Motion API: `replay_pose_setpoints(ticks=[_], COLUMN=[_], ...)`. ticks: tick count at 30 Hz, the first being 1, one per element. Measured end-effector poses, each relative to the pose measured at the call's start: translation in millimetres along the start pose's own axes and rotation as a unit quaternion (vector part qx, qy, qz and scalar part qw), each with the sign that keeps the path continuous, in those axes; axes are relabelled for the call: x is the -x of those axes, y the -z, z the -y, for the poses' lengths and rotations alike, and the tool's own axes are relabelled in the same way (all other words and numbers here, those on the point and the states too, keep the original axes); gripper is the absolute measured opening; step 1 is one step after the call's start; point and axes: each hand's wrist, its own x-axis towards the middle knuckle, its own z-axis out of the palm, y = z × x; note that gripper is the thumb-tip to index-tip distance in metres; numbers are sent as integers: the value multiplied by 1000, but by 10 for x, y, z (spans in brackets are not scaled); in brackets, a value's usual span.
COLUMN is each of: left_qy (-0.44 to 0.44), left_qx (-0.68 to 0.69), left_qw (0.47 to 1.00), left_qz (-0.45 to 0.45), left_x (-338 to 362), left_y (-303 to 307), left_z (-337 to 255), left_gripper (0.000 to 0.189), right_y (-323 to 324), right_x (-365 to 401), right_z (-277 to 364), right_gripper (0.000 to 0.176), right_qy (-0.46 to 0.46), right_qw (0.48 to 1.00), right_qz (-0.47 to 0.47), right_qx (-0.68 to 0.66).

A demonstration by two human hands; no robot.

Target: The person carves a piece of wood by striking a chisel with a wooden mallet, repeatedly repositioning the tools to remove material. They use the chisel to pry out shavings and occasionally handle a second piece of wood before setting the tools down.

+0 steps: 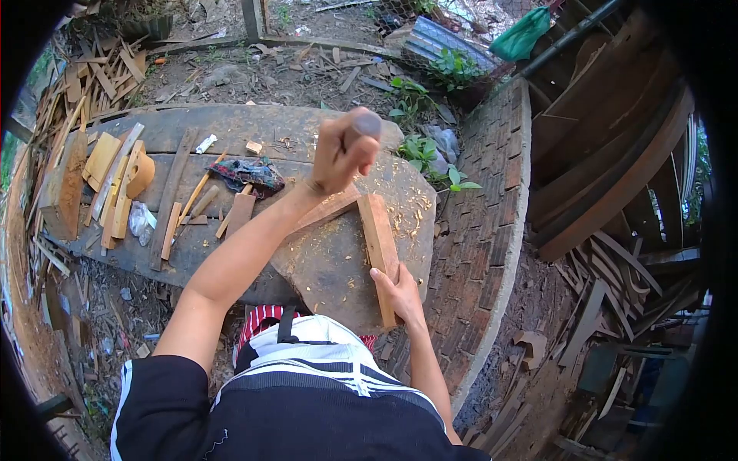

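Note:
My left hand (338, 154) is raised above the workbench, its fingers wrapped round a handle with a dark round end (367, 124). That handle points almost straight at the camera, so the tool's kind is hidden. Lower down, my right hand (400, 296) grips the near part of a squared wooden beam (378, 238), thumb on its top face. A second wooden piece (327, 209) meets the far end of the beam at an angle, partly behind my left forearm. Wood shavings (411, 215) are scattered around them on the dark workbench (307, 265).
On the left of the bench lie a wooden hand plane (138, 173), a long dark board (177, 188), a crumpled patterned cloth (250, 177) and a white tube (206, 144). A low brick wall (484, 200) runs along the right. Scrap wood (108, 73) is heaped at the back left.

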Motion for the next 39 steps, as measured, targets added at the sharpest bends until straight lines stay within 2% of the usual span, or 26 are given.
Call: replay_pose_setpoints(ticks=[2, 4, 6, 7, 10, 11, 12, 14, 20, 22, 23, 25, 28, 29, 36, 39], left_qy=[-135, -117, -150, -149, -115, -98, -97, -39, -18, 43, 43, 44, 44, 51, 45, 35], left_qx=[-192, -218, -265, -265, -217, -196, -195, -206, -168, -163, -163, -166, -184, -136, -102, -96], left_qw=[971, 966, 940, 941, 963, 971, 971, 977, 983, 979, 979, 967, 954, 956, 940, 945], left_qz=[54, 80, 151, 153, 115, 95, 96, 46, -66, -116, -115, -186, -235, -253, -321, -311], left_x=[-58, -47, -50, -38, -11, -5, 0, 14, -46, -83, -94, -128, -206, -218, -194, -154], left_y=[-113, -200, -263, -266, -272, -257, -223, -150, -147, -89, -69, -44, 86, 97, 256, 215], left_z=[42, 40, 78, 101, 177, 192, 208, 246, 182, 233, 261, 275, 296, 304, 265, 276], left_gripper=[46, 46, 41, 41, 35, 28, 28, 28, 32, 33, 33, 35, 35, 36, 40, 38], right_y=[-2, 1, 0, -2, -3, -1, -2, -8, -9, -15, -19, -11, -18, -20, -41, -49], right_x=[6, 15, 15, 15, 10, 12, 14, 18, 17, 3, 3, 19, 40, 42, 21, 6], right_z=[3, 17, 19, 16, 18, 20, 25, 32, 38, 18, 8, 31, 63, 68, 39, 3], right_gripper=[83, 82, 80, 80, 80, 80, 80, 68, 69, 69, 69, 69, 69, 69, 69, 69], right_qy=[3, 2, 1, 5, 5, 3, 2, -12, -8, -6, -5, -4, -5, -8, -11, 3], right_qw=[1000, 1000, 1000, 1000, 1000, 1000, 1000, 1000, 1000, 1000, 1000, 1000, 999, 999, 999, 999], right_qz=[2, -3, -6, -8, -11, -11, -11, -14, -20, -20, -20, -21, -27, -30, -36, -40], right_qx=[-8, -3, -1, -3, -4, -1, -1, 1, 3, 3, 2, 9, 15, 16, 19, 17])
